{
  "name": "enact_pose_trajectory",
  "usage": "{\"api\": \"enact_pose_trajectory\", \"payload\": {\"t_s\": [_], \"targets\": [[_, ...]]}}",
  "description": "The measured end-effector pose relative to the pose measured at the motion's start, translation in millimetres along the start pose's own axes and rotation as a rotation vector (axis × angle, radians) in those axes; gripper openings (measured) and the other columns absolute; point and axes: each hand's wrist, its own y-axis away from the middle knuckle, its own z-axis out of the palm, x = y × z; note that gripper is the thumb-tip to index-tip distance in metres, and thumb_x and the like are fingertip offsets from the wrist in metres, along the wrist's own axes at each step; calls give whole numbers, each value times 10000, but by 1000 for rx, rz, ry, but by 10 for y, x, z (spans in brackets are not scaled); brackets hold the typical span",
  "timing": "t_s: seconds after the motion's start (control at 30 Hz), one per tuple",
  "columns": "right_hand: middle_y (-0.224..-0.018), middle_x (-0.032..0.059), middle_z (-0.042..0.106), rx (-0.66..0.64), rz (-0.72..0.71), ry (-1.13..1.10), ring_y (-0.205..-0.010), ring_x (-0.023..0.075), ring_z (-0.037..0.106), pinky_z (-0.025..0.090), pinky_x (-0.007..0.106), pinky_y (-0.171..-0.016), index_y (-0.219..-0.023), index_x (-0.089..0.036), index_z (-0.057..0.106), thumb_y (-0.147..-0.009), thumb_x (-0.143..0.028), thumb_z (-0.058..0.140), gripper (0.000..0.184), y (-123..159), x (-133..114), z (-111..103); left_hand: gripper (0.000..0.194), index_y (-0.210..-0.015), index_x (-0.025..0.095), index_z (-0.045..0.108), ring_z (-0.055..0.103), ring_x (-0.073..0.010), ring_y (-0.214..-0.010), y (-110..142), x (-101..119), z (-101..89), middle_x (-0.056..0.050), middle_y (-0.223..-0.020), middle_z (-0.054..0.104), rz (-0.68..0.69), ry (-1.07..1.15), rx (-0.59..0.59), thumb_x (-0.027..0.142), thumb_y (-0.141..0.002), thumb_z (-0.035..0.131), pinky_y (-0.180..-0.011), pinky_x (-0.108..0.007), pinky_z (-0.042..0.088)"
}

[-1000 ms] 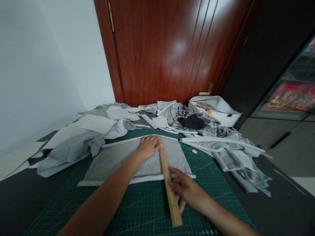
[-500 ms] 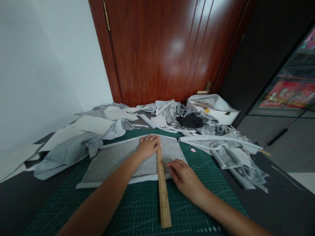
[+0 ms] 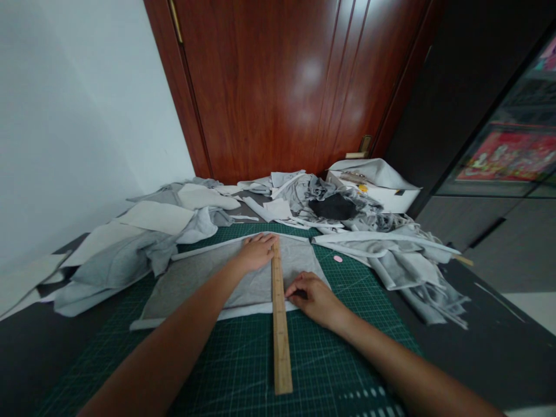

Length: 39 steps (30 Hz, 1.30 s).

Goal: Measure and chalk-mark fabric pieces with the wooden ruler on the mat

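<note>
A piece of grey fabric (image 3: pixel 208 286) with pale bands along its far and near edges lies spread out. A wooden ruler (image 3: pixel 281 336) lies across it, its near end reaching past the fabric toward me. My left hand (image 3: pixel 258 250) rests flat on the fabric at the ruler's far end, fingers stretched out and fingertips against the ruler. Beside the ruler's right edge, my right hand (image 3: pixel 315 298) is closed, thumb and fingers pinched together low over the fabric. What is between those fingertips, if anything, is too small to make out.
Under the fabric lies a green cutting mat (image 3: pixel 347 347) with a grid. A small pink oval piece (image 3: pixel 337 259) sits on it. Grey garments and pale pieces (image 3: pixel 156 217) are heaped at left. More grey fabric (image 3: pixel 403 263) lies right, before a white box (image 3: pixel 395 200).
My right hand has come closer to the ruler's right edge, its fingers drawn in. The ruler's near end has swung slightly left. My left hand stays at the far end.
</note>
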Motion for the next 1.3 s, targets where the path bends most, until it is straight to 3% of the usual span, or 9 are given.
{"api": "enact_pose_trajectory", "payload": {"t_s": [0.23, 0.4, 0.6, 0.73, 0.83, 0.97, 1.03, 1.2, 1.3], "targets": [[-898, 22, 606, -65, -62, -21, -922, 186, 545, 422, 323, -852, -888, -210, 692, -701, -79, 694, 229, 111, -71, -77, 578, -1467, 291, 273, 227, -265, -1411, -7, -53, -169, -38, -1546, 253, 52, -12, -159, 358, -907, 401, -1085, -492, 247], [-930, 25, 602, -88, -126, -39, -953, 187, 538, 407, 333, -879, -828, -194, 676, -700, -41, 684, 200, 160, -99, -85, 605, -1479, 252, 248, 185, -272, -1424, -10, -54, -261, -55, -1556, 209, 57, -14, -228, 402, -907, 380, -1095, -500, 227], [-924, 19, 604, -165, -252, -123, -952, 159, 553, 427, 315, -878, -859, -202, 682, -753, 18, 560, 273, 235, -156, -148, 623, -1483, 244, 234, 183, -266, -1425, 3, -29, -315, -62, -1559, 198, 61, -15, -249, 398, -901, 394, -1100, -490, 227], [-1040, 29, 598, -230, -313, -122, -1022, 150, 549, 428, 305, -916, -852, -204, 671, -759, 28, 504, 300, 373, -210, -201, 622, -1483, 231, 234, 184, -269, -1423, -3, -28, -295, -71, -1559, 197, 62, -19, -245, 407, -905, 387, -1098, -496, 231], [-1030, 39, 606, -211, -264, -105, -1004, 154, 565, 446, 298, -904, -933, -196, 641, -768, 8, 492, 302, 476, -215, -169, 624, -1484, 219, 229, 177, -279, -1424, -15, -36, -278, -77, -1562, 187, 63, -19, -251, 425, -912, 370, -1095, -513, 226], [-1019, 73, 651, -59, -48, -42, -977, 176, 599, 462, 309, -891, -1063, -165, 609, -870, -90, 450, 261, 516, -214, -51, 644, -1485, 203, 229, 174, -289, -1423, -26, -39, -290, -83, -1564, 179, 67, -17, -267, 457, -910, 369, -1099, -517, 216], [-1034, 77, 670, -52, 3, -4, -982, 182, 611, 457, 304, -895, -1043, -164, 638, -883, -107, 451, 252, 491, -229, -15, 648, -1486, 201, 228, 178, -287, -1422, -27, -36, -308, -79, -1564, 180, 69, -17, -278, 455, -907, 374, -1099, -516, 220], [-888, 17, 702, -133, 18, 10, -831, 155, 640, 468, 242, -777, -907, -195, 695, -796, -87, 582, 192, 418, -260, -61, 656, -1490, 201, 215, 167, -280, -1427, -15, -29, -335, -71, -1566, 172, 70, -16, -282, 449, -904, 378, -1105, -508, 213], [-876, 20, 697, -177, -59, 48, -816, 151, 635, 460, 232, -756, -895, -196, 701, -798, -115, 595, 165, 378, -259, -131, 657, -1490, 200, 214, 167, -284, -1426, -1, -20, -337, -77, -1566, 174, 65, -14, -276, 452, -905, 375, -1105, -512, 208]]}}
